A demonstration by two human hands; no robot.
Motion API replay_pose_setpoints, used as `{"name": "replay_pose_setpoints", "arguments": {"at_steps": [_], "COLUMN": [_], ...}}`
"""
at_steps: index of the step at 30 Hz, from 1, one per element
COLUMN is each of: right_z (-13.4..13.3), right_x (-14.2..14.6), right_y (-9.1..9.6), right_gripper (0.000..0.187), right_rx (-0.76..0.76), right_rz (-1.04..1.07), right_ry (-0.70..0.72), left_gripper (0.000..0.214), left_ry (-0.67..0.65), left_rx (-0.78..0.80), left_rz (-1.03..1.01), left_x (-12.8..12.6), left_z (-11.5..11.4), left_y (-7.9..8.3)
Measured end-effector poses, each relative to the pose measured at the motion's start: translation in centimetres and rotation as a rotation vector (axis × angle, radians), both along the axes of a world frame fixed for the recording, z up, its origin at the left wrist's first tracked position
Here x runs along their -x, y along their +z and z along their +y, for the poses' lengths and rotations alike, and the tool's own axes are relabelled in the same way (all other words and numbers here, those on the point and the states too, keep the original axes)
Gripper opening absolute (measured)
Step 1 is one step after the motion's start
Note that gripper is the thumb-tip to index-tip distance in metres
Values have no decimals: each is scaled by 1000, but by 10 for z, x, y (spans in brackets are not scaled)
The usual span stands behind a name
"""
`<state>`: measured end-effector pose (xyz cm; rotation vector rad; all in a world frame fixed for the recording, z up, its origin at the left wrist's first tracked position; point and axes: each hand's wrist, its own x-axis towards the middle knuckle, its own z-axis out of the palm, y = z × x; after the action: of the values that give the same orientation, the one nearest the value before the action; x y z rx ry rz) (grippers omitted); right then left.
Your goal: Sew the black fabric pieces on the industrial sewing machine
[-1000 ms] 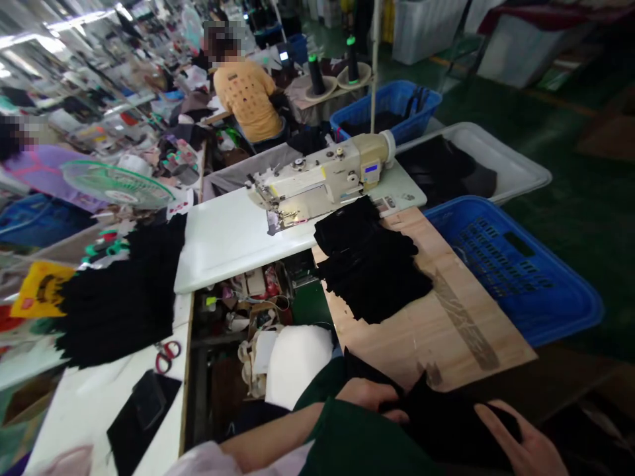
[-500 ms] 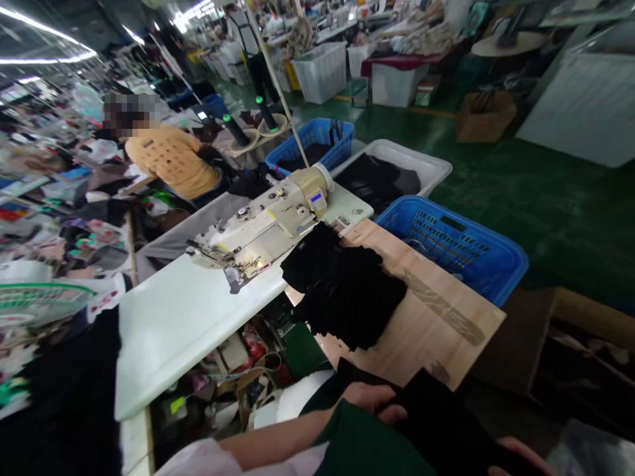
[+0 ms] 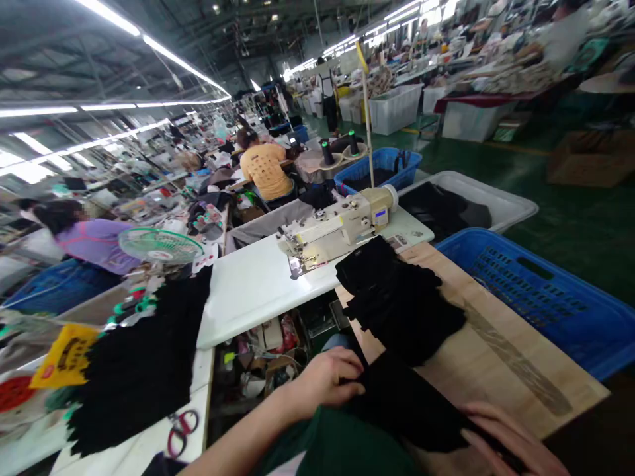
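Observation:
A piece of black fabric (image 3: 411, 403) stretches between my two hands over the near side of the wooden board. My left hand (image 3: 330, 377) is closed on its left edge, thumb and fingers pinching it. At the lower right, my right hand (image 3: 510, 439) grips the other end, with the fabric between thumb and fingers. Just beyond lies a heap of black fabric pieces (image 3: 401, 301) on the board (image 3: 516, 344). The sewing machine (image 3: 342, 225) stands on a white table (image 3: 238, 291) farther ahead, apart from both hands.
Black cloth (image 3: 143, 357) covers the left table, with red-handled scissors (image 3: 182, 433) near its edge. A blue basket (image 3: 550, 277) and a white tub (image 3: 510, 198) stand beyond the board. A green-rimmed fan (image 3: 161, 246) is at left. Two seated people work nearby.
My view has turned left and up, bringing in the scissors, the fan and a person in purple. Both hands have risen with the black fabric, now spread over the board's near side.

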<state>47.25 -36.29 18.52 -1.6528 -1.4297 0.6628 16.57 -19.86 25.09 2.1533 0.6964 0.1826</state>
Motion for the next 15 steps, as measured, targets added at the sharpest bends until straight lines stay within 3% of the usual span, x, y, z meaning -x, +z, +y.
{"name": "replay_pose_setpoints", "arguments": {"at_steps": [4,6,9,12,15], "right_z": [69,112,190,273,345], "right_x": [54,93,164,241,305], "right_y": [14,14,8,11,34], "right_gripper": [29,32,33,33,28], "right_rx": [-38,31,137,120,65], "right_rz": [-18,35,109,85,10], "right_ry": [59,71,133,190,246], "left_gripper": [31,34,46,52,49], "left_ry": [197,317,458,578,745], "left_rx": [276,444,579,448,156], "left_rz": [58,71,62,101,58], "left_x": [45,78,142,212,276], "left_z": [41,68,120,178,228], "left_y": [16,10,-15,-33,-19]}}
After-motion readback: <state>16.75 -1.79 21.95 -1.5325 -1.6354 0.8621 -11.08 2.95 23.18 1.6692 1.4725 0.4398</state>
